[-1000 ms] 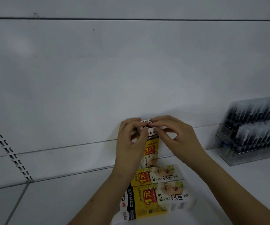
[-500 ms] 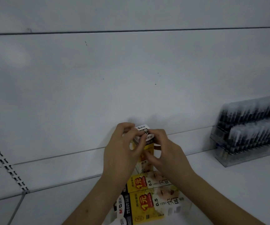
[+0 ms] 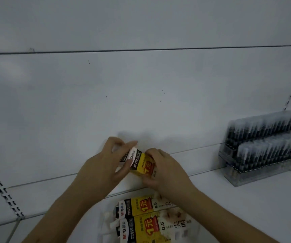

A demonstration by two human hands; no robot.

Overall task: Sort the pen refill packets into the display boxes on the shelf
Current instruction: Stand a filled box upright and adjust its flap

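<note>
Sorting looks barely under way, judging by how things lie. Both hands are up against the white back panel of the shelf, working on one yellow refill box: the left hand has thumb and fingers curled round its black-and-white end, where a flap seems to be lifting, and the right hand clamps the yellow body from the other side. So this box is held in the air, apparently being opened, and nothing from it has gone anywhere yet. Two more yellow boxes lie flat, side by side, on the shelf below the hands, seemingly unopened. Well apart on the right stands a clear display box with two tiers of dark refills, seemingly full. Left to do, I judge: nearly everything
</note>
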